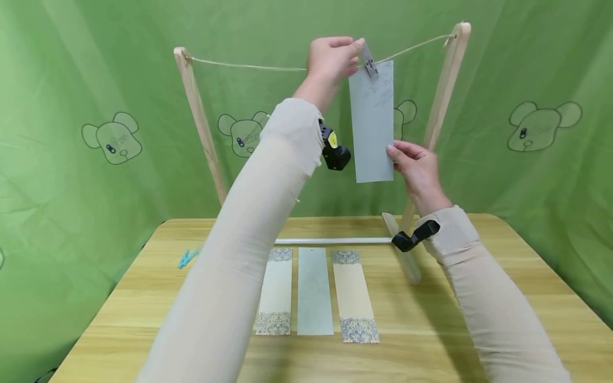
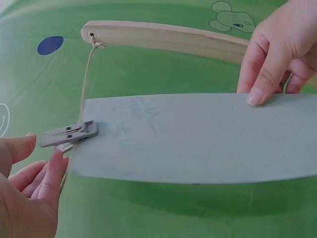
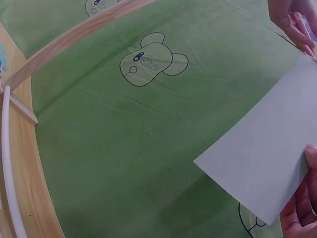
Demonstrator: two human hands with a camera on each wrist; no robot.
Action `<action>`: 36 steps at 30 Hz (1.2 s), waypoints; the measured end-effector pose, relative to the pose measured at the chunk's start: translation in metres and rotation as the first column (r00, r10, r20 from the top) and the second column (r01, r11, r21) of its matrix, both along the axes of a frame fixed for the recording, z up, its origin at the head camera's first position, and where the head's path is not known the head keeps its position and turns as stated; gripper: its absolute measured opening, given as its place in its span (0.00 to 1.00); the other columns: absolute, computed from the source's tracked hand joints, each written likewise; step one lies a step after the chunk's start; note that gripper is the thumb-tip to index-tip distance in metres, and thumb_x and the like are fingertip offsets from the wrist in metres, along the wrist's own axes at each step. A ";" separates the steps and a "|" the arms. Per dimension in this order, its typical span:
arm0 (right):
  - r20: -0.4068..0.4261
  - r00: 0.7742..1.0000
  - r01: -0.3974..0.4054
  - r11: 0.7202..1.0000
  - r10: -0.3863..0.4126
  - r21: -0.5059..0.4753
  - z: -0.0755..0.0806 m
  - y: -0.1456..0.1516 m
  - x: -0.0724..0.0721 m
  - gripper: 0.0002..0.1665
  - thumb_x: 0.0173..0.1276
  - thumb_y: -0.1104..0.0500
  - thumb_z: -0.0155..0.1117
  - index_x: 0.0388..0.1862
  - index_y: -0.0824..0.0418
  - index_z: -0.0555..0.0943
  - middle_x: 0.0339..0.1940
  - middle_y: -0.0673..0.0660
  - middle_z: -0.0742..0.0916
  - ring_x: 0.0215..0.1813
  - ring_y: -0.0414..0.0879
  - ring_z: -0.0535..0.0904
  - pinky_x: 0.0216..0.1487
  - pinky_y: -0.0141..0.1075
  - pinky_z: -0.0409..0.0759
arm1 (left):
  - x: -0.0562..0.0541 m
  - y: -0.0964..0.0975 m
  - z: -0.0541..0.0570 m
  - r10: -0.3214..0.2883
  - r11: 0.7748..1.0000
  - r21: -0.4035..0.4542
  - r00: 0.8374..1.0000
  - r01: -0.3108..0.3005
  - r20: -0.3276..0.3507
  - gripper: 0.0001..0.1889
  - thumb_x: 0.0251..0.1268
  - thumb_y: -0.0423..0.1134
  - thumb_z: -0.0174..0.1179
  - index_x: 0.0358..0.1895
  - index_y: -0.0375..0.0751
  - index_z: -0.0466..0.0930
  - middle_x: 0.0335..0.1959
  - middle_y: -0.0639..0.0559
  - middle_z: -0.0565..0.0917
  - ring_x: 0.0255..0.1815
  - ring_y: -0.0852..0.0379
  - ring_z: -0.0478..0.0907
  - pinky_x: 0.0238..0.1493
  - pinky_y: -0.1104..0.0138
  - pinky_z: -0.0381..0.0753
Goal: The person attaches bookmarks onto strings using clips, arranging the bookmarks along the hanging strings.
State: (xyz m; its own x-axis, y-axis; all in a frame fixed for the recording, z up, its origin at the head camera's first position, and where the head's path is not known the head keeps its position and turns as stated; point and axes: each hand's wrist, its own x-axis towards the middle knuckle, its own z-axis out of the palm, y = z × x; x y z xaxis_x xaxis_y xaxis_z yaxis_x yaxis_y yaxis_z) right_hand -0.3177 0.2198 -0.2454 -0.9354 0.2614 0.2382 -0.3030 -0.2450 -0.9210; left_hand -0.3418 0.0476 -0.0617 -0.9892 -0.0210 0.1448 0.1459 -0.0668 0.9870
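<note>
A pale blue-grey card with a faint leaf print hangs upright at the string. The grey clothespin sits over its top edge and the string. My left hand is right at the clothespin's outer end. In the left wrist view the thumb stands apart from the clothespin, while the fingertips lie close under its lower leg. My right hand pinches the card's right edge near the bottom, thumb on the front face; its other fingers are partly hidden behind the card.
The string runs between two wooden posts, left and right. On the table lie a patterned cream card, a plain blue-grey card, a patterned pale card and blue clothespins. A white bar crosses behind them.
</note>
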 end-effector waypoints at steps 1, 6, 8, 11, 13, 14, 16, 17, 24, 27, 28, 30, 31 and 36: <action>0.001 1.000 0.003 1.000 -0.003 0.002 0.000 0.000 0.000 0.07 0.56 0.65 0.70 0.27 0.52 0.86 0.29 0.47 0.86 0.30 0.37 0.80 0.30 0.23 0.78 | 0.001 -0.003 0.000 0.000 1.000 0.007 1.000 0.000 -0.008 0.17 0.57 0.37 0.66 0.52 0.45 0.80 0.45 0.58 0.83 0.40 0.64 0.81 0.33 0.80 0.80; 0.008 1.000 0.014 1.000 -0.014 0.013 0.000 0.001 -0.001 0.09 0.57 0.66 0.70 0.25 0.52 0.86 0.28 0.46 0.85 0.30 0.37 0.79 0.29 0.23 0.77 | 0.005 -0.019 -0.001 -0.034 0.999 0.041 0.999 0.035 -0.036 0.19 0.57 0.35 0.66 0.53 0.44 0.80 0.45 0.57 0.83 0.40 0.63 0.82 0.33 0.79 0.81; 0.008 1.000 0.014 1.000 -0.014 0.016 -0.001 0.002 -0.001 0.08 0.57 0.66 0.70 0.25 0.52 0.86 0.28 0.46 0.85 0.30 0.37 0.79 0.30 0.23 0.77 | 0.007 -0.025 -0.002 -0.055 0.997 0.059 0.998 0.058 -0.040 0.19 0.57 0.35 0.66 0.53 0.43 0.80 0.45 0.57 0.83 0.41 0.63 0.82 0.34 0.79 0.81; -0.005 1.000 0.004 1.000 -0.004 0.015 -0.002 0.004 -0.002 0.08 0.57 0.66 0.69 0.26 0.53 0.86 0.28 0.46 0.86 0.30 0.37 0.79 0.32 0.24 0.79 | 0.013 -0.034 -0.005 -0.088 0.993 0.074 0.995 0.091 -0.046 0.19 0.58 0.34 0.66 0.54 0.42 0.79 0.44 0.56 0.83 0.43 0.61 0.82 0.35 0.77 0.82; -0.017 1.000 0.001 1.000 -0.001 0.027 -0.003 0.005 -0.002 0.07 0.58 0.66 0.69 0.27 0.53 0.86 0.27 0.46 0.86 0.29 0.37 0.80 0.34 0.24 0.80 | 0.017 -0.041 -0.009 -0.112 0.991 0.065 0.993 0.115 -0.043 0.18 0.58 0.34 0.65 0.53 0.42 0.79 0.45 0.56 0.83 0.44 0.60 0.82 0.37 0.77 0.82; -0.025 1.000 0.000 0.999 0.001 0.035 -0.003 0.005 -0.003 0.07 0.59 0.66 0.68 0.27 0.53 0.86 0.27 0.46 0.86 0.29 0.37 0.80 0.35 0.24 0.81 | 0.019 -0.044 -0.011 -0.126 0.990 0.056 0.991 0.128 -0.040 0.18 0.58 0.34 0.65 0.53 0.42 0.79 0.45 0.55 0.83 0.45 0.59 0.82 0.37 0.76 0.82; -0.034 0.999 0.002 0.999 0.000 0.037 -0.004 0.005 -0.003 0.05 0.58 0.65 0.69 0.29 0.54 0.86 0.27 0.47 0.87 0.29 0.37 0.81 0.36 0.24 0.81 | 0.024 -0.051 -0.017 -0.153 0.988 0.033 0.988 0.154 -0.028 0.17 0.58 0.35 0.65 0.53 0.44 0.80 0.46 0.56 0.83 0.46 0.60 0.82 0.39 0.76 0.82; -0.039 0.999 0.007 0.999 -0.005 0.050 -0.005 0.005 -0.004 0.05 0.59 0.65 0.69 0.30 0.54 0.86 0.27 0.46 0.87 0.29 0.37 0.81 0.36 0.24 0.81 | 0.026 -0.054 -0.020 -0.166 0.986 0.025 0.986 0.167 -0.022 0.17 0.59 0.36 0.65 0.52 0.44 0.80 0.46 0.56 0.83 0.46 0.60 0.82 0.40 0.76 0.82; -0.037 0.999 0.002 0.997 0.001 0.082 -0.008 0.003 -0.002 0.05 0.60 0.63 0.68 0.31 0.53 0.86 0.27 0.45 0.87 0.30 0.37 0.81 0.36 0.23 0.80 | 0.042 -0.083 -0.050 -0.233 0.972 0.016 0.970 0.235 -0.073 0.18 0.59 0.35 0.64 0.54 0.41 0.78 0.51 0.51 0.82 0.52 0.54 0.80 0.47 0.71 0.81; -0.036 0.999 -0.016 0.997 0.019 0.079 -0.009 0.004 0.000 0.05 0.60 0.64 0.68 0.30 0.53 0.86 0.27 0.46 0.87 0.31 0.37 0.81 0.35 0.24 0.80 | 0.049 -0.097 -0.069 -0.224 0.974 0.009 0.968 0.226 -0.114 0.18 0.59 0.35 0.64 0.54 0.40 0.78 0.51 0.49 0.82 0.52 0.53 0.80 0.47 0.69 0.82; -0.034 0.999 -0.020 0.996 0.023 0.081 -0.009 0.005 0.002 0.05 0.60 0.63 0.68 0.30 0.53 0.86 0.28 0.46 0.87 0.31 0.37 0.81 0.35 0.24 0.80 | 0.051 -0.102 -0.075 -0.217 0.975 0.007 0.968 0.220 -0.126 0.18 0.59 0.35 0.64 0.53 0.40 0.79 0.51 0.49 0.82 0.51 0.52 0.80 0.48 0.69 0.82; -0.024 0.999 -0.026 0.995 0.029 0.096 -0.011 0.006 0.005 0.03 0.59 0.62 0.69 0.30 0.53 0.86 0.28 0.46 0.87 0.31 0.37 0.81 0.36 0.24 0.80 | 0.055 -0.112 -0.089 -0.203 0.979 -0.008 0.969 0.203 -0.138 0.18 0.59 0.36 0.64 0.53 0.40 0.79 0.51 0.48 0.81 0.50 0.52 0.80 0.48 0.67 0.82; -0.018 0.999 -0.035 0.995 0.037 0.097 -0.012 0.007 0.006 0.03 0.58 0.61 0.70 0.30 0.53 0.86 0.28 0.46 0.87 0.31 0.37 0.81 0.36 0.24 0.80 | 0.057 -0.117 -0.095 -0.194 0.981 -0.018 0.972 0.193 -0.136 0.18 0.59 0.36 0.64 0.54 0.40 0.78 0.51 0.48 0.81 0.50 0.52 0.80 0.49 0.67 0.82; 0.018 0.998 -0.070 0.987 0.068 0.143 -0.023 0.011 0.015 0.05 0.57 0.58 0.71 0.33 0.52 0.86 0.30 0.45 0.87 0.33 0.36 0.80 0.38 0.24 0.80 | 0.065 -0.145 -0.125 -0.141 0.989 -0.063 0.986 0.136 -0.085 0.18 0.60 0.37 0.64 0.54 0.40 0.78 0.53 0.46 0.81 0.49 0.53 0.81 0.51 0.64 0.81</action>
State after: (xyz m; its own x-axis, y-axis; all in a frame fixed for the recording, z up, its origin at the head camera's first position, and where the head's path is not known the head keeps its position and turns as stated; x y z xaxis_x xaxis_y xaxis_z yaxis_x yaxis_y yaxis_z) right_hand -0.3031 0.2308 -0.2689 -0.9533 0.1598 0.2564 -0.2777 -0.1298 -0.9518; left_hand -0.2769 -0.0974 -0.1870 -0.9651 0.1262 0.2296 0.2268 -0.0368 0.9733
